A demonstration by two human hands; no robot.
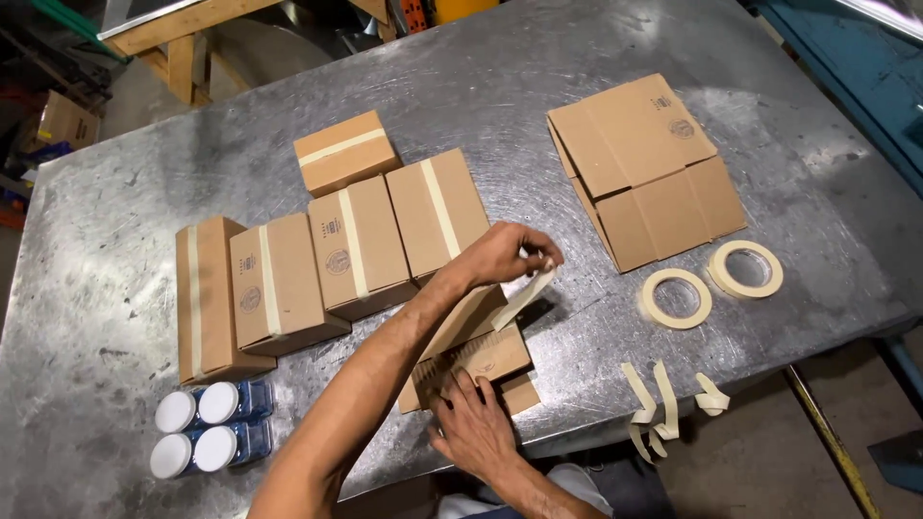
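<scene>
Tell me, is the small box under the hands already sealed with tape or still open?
Still open. The box has loose flaps; the left hand holds a tape strip raised above it while the right hand presses it down.

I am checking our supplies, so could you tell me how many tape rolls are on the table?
2. One tape roll lies flat near the table's right front edge; the second roll lies just right of it, below the flattened box. None seems hidden.

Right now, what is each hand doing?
Left hand: pinching a strip of masking tape.
Right hand: open, pressing flat on the cardboard box.
</scene>
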